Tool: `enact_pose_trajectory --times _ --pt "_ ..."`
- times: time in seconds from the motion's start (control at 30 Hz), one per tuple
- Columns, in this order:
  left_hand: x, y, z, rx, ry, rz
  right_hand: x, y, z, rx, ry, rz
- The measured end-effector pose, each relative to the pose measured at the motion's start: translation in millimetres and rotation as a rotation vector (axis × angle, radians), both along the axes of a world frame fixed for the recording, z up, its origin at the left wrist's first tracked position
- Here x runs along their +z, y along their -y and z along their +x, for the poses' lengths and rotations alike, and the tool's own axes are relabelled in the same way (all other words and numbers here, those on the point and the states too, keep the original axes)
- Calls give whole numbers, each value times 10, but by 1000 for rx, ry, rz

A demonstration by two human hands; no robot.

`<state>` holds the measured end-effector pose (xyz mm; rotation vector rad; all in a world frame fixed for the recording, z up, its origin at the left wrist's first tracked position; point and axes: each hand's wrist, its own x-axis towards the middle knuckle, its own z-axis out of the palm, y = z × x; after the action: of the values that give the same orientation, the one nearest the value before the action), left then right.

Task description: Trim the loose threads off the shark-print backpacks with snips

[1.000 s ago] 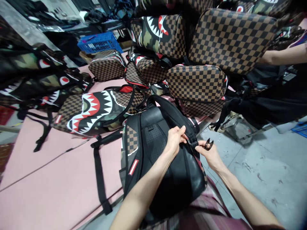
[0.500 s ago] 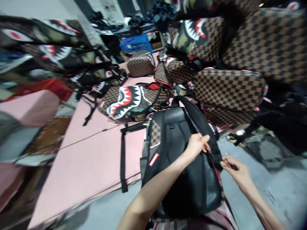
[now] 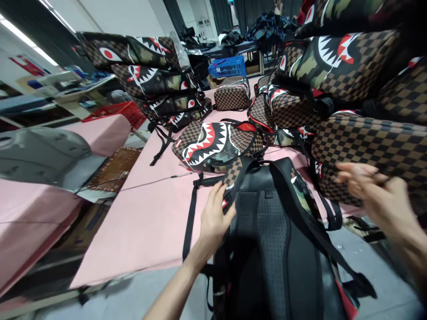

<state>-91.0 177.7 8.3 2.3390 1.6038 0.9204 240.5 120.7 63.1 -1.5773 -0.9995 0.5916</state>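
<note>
A black backpack [image 3: 270,249] stands with its padded back panel toward me at the table's front edge. My left hand [image 3: 216,215] grips the left shoulder strap [image 3: 233,175], which has a brown check panel and a small red tag. The right shoulder strap [image 3: 296,213] runs loose down the other side, its lower end sticking out to the right. My right hand [image 3: 376,191] is raised to the right, apart from the backpack, in front of the stacked check bags. Motion blurs its fingers, and I cannot make out whether anything is in them.
A shark-mouth backpack [image 3: 213,144] lies on the pink tabletop [image 3: 150,222] behind mine. Stacks of bags rise at left [image 3: 147,80] and right [image 3: 353,62]. A blue crate [image 3: 228,66] stands at the back. Farther left are a grey sewing machine [image 3: 43,151] and a red basket [image 3: 130,113].
My left hand has moved from the right strap to the left one. My right hand has let go of the right strap's lower end and lifted away. The view has shifted left.
</note>
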Motion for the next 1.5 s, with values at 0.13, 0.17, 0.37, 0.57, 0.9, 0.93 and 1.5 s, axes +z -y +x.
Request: enact_pose_trajectory --times 0.13,0.17,0.37,0.57,0.9,0.93,1.5 --pt "287 -185 -13 -181 123 -373 133 -818 -579 307 -188 67" --pt "297 -224 -13 -252 184 -511 106 -978 -658 355 -200 51" --pt "-41 -1014 463 90 598 -634 -260 -1680 -735 337 254 -71" --pt "-286 -1257 790 -14 -46 -357 -542 -1751 -638 397 891 -321" --pt "-136 -1628 825 -254 -376 -250 -684 -1785 -526 483 1014 -288" --pt "-125 -1678 862 -267 -390 -294 -678 -1800 -531 494 1017 -295" --pt "-219 -1748 1053 -311 -613 -322 -796 -2098 -514 692 986 -229"
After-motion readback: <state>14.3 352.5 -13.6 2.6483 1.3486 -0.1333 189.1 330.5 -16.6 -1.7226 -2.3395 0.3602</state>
